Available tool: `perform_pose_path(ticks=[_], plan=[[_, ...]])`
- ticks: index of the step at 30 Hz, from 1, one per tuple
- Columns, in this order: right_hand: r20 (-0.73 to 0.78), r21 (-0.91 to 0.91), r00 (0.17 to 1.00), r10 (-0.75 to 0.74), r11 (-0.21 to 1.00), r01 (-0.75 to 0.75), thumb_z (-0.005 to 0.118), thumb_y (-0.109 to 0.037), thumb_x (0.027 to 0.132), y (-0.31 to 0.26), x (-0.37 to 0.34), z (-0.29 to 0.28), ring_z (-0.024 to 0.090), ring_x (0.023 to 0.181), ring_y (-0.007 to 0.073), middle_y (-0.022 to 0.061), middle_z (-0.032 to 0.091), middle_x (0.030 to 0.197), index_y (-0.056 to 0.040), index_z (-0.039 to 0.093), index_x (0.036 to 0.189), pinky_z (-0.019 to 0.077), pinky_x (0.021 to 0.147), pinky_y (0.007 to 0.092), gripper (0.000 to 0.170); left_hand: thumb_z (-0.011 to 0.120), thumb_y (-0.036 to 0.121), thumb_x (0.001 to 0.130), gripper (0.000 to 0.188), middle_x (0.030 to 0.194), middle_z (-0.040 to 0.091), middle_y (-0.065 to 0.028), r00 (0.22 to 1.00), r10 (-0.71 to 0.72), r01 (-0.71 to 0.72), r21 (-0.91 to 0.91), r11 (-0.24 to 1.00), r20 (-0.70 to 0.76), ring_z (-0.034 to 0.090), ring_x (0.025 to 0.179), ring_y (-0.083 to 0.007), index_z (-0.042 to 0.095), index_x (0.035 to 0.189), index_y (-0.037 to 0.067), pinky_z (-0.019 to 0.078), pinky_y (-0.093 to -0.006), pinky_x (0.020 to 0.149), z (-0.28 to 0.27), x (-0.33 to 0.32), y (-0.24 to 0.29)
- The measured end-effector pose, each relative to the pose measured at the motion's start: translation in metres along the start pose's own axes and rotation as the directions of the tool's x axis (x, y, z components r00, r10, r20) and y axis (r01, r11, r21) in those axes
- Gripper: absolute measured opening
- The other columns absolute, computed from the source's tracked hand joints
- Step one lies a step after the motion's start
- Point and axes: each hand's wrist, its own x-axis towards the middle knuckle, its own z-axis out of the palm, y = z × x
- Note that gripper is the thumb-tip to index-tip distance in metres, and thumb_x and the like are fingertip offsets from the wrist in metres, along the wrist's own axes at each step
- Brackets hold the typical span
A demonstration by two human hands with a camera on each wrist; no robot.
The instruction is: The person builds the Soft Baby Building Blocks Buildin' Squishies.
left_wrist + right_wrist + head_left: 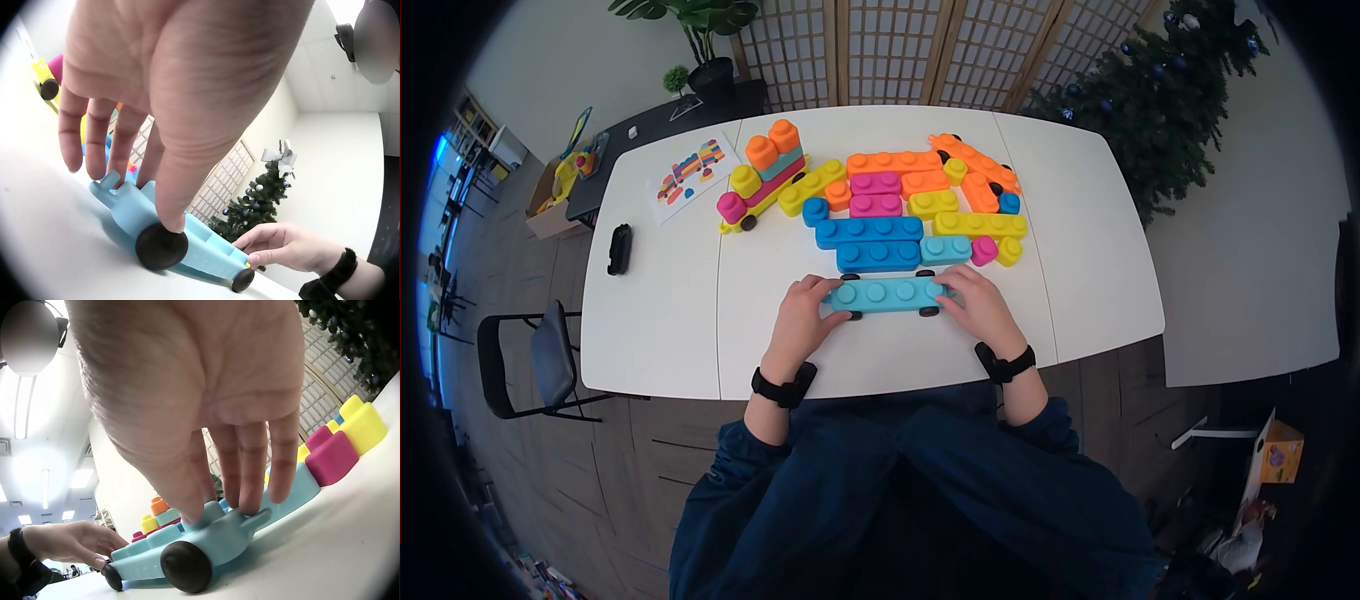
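Note:
A light-blue wheeled base (890, 296) with a row of studs lies lengthwise near the table's front edge, black wheels down. My left hand (802, 315) (169, 94) grips its left end, thumb by a front wheel and fingers at the far side. At the other end, my right hand (982, 308) (200, 375) pinches the base (144, 562) between thumb and fingers. Both wrist views show the wheels at table level. Just behind the base lie two dark-blue long blocks (870, 232) and a light-blue block (946, 250).
Behind are orange blocks (895, 162), yellow blocks (978, 225), pink blocks (875, 205) and small ones. A built wheeled vehicle (770, 190) stands at back left, beside a picture sheet (691, 178). A black object (620, 249) lies on the white table (670, 320) at far left.

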Motion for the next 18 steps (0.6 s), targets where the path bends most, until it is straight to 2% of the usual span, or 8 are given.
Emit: perform_pose_path(ticks=[5,7,10,13,18], plan=[[0.019,0.017,0.999,0.025,1.000,-0.026,0.074,-0.014,0.085,0.000,0.003,-0.003,0.066,0.096,0.0306,0.0075,0.065,0.104,-0.0090,0.067,0.109,0.0549,0.082,0.0384,0.025,0.087,0.013,0.071,0.050,0.108,0.068,-0.0121,0.999,-0.035,0.035,0.009,0.999,0.022,0.063,0.102,-0.0351,0.070,0.118,0.008,0.0518,-0.0420,0.091,0.000,0.001,0.001],[0.064,-0.063,0.998,-0.008,0.998,0.012,0.075,-0.016,0.085,-0.002,0.007,-0.013,0.065,0.098,0.0311,0.0095,0.065,0.104,-0.0077,0.067,0.110,0.0543,0.083,0.0392,0.028,0.088,0.014,0.070,0.056,0.114,0.066,-0.0118,0.996,-0.046,0.043,0.045,0.998,0.073,0.060,0.108,-0.0352,0.068,0.121,0.009,0.0505,-0.0421,0.095,-0.003,0.001,0.002],[0.058,0.021,0.996,0.064,0.998,-0.065,0.075,-0.019,0.085,-0.011,0.023,-0.041,0.065,0.101,0.0319,0.0119,0.066,0.107,-0.0058,0.067,0.111,0.0534,0.087,0.0396,0.030,0.088,0.017,0.069,0.062,0.124,0.063,-0.0122,0.999,0.031,-0.032,0.044,0.999,0.024,0.057,0.113,-0.0351,0.066,0.126,0.009,0.0497,-0.0416,0.098,-0.004,0.002,0.009],[0.016,-0.060,1.000,0.022,0.998,-0.021,0.075,-0.018,0.086,-0.014,0.046,-0.074,0.066,0.101,0.0323,0.0143,0.068,0.108,-0.0028,0.067,0.111,0.0526,0.088,0.0387,0.031,0.088,0.015,0.070,0.064,0.129,0.060,-0.0122,0.996,0.079,-0.080,0.010,0.997,0.049,0.055,0.117,-0.0351,0.064,0.129,0.009,0.0486,-0.0422,0.101,-0.004,0.004,0.009],[-0.001,-0.195,1.000,0.001,0.981,-0.001,0.074,-0.020,0.088,0.006,0.109,-0.098,0.066,0.099,0.0325,0.0153,0.069,0.107,-0.0017,0.069,0.111,0.0527,0.088,0.0383,0.031,0.085,0.012,0.072,0.059,0.125,0.064,-0.0107,0.994,0.086,-0.088,0.017,0.996,0.066,0.057,0.113,-0.0350,0.066,0.127,0.009,0.0490,-0.0428,0.100,-0.003,0.006,0.006]])
